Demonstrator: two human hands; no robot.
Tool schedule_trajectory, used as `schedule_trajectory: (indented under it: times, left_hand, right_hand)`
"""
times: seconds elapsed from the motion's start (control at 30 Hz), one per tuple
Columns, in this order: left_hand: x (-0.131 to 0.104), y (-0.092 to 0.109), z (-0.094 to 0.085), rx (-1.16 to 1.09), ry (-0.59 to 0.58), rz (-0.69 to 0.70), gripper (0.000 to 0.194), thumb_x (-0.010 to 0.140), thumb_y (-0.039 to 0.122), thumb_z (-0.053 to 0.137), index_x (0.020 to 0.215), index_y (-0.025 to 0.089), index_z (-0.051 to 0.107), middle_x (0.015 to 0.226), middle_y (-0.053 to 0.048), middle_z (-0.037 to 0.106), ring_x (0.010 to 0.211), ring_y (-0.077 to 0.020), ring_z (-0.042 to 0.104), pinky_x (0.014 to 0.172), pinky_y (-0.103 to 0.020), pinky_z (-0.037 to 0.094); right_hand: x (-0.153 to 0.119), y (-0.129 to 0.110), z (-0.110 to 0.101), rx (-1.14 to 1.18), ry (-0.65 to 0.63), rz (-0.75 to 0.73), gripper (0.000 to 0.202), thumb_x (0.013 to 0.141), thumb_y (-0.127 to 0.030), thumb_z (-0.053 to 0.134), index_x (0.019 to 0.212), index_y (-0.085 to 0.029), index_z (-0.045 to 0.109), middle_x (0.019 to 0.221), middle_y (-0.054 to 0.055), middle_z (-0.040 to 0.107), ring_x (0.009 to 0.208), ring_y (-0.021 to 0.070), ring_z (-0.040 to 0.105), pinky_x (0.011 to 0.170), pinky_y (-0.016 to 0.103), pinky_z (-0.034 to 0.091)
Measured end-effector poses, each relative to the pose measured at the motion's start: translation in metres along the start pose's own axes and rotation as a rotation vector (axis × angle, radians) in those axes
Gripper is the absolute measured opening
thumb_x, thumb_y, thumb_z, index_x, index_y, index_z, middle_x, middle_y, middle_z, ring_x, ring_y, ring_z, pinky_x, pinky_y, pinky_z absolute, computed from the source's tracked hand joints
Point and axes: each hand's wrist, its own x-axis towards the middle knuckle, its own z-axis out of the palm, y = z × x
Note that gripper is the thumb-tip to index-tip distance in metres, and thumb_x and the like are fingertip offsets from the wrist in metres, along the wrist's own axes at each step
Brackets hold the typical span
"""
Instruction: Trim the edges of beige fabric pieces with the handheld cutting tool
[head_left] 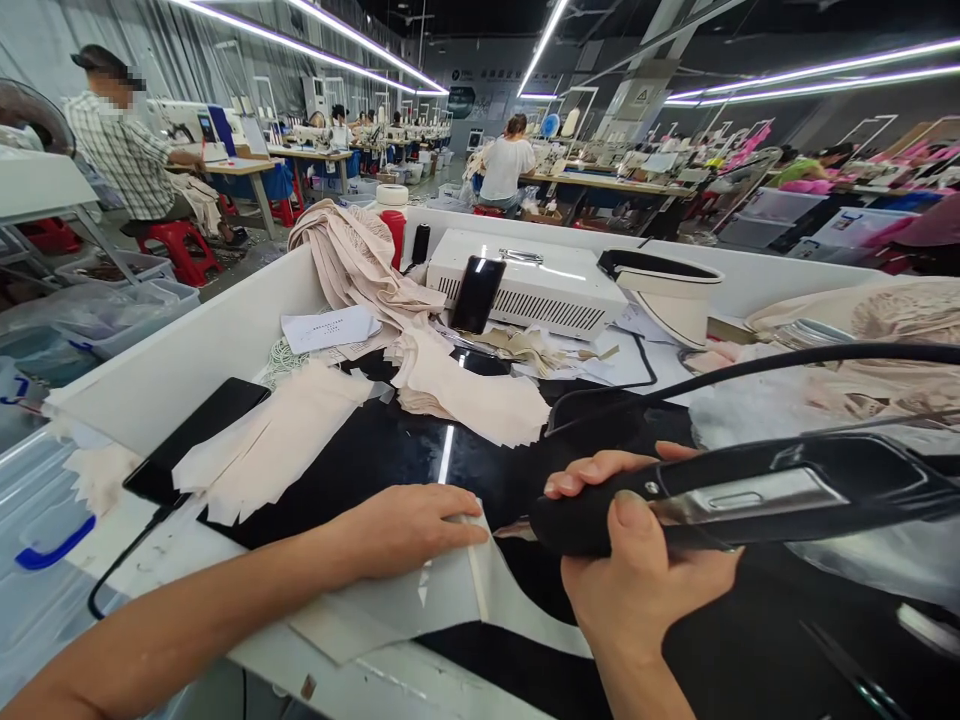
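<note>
Your left hand (409,528) is lying flat, fingers stretched out, pressing a pale fabric piece (457,590) onto the dark counter (390,450) near its front edge. Your right hand (637,560) is gripping the black handle of a pressing tool (750,495), fingers wrapped tightly around it, its tip pointing just beside your left fingertips. Stacks of beige fabric cutouts (472,390) are sitting farther back, with a phone (191,435) lying to the left.
</note>
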Motion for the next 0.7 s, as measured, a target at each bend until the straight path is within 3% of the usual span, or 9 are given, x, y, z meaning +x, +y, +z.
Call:
schedule_trajectory:
  times: [0.23,0.53,0.7]
  left_hand:
    - [-0.002,-0.002,-0.001,-0.042,-0.043,-0.025,0.047,0.125,0.005,0.066,0.164,0.026,0.082,0.173,-0.012,0.081,0.159,-0.0285,0.082,0.133,-0.035,0.066]
    - [-0.005,-0.010,-0.001,0.060,0.040,0.067,0.041,0.126,0.009,0.065,0.160,0.023,0.083,0.166,-0.013,0.085,0.150,-0.0264,0.086,0.127,-0.033,0.070]
    - [-0.004,-0.010,-0.010,0.122,0.115,0.155,0.037,0.125,0.006,0.062,0.155,0.015,0.082,0.151,-0.018,0.089,0.155,-0.0300,0.083,0.135,-0.045,0.069]
  right_hand:
    - [-0.006,0.002,0.000,0.000,0.007,0.002,0.050,0.092,-0.048,0.111,0.126,-0.031,0.078,0.086,-0.006,0.079,0.061,0.0190,0.072,0.058,0.034,0.066]
    - [-0.007,0.001,-0.001,-0.043,0.037,0.004,0.044,0.094,-0.045,0.108,0.125,-0.032,0.080,0.084,-0.006,0.078,0.064,0.0182,0.071,0.061,0.035,0.069]
    - [-0.005,-0.006,-0.006,-0.037,0.048,-0.009,0.048,0.093,-0.049,0.111,0.125,-0.032,0.080,0.085,-0.006,0.078,0.063,0.0188,0.073,0.060,0.035,0.069]
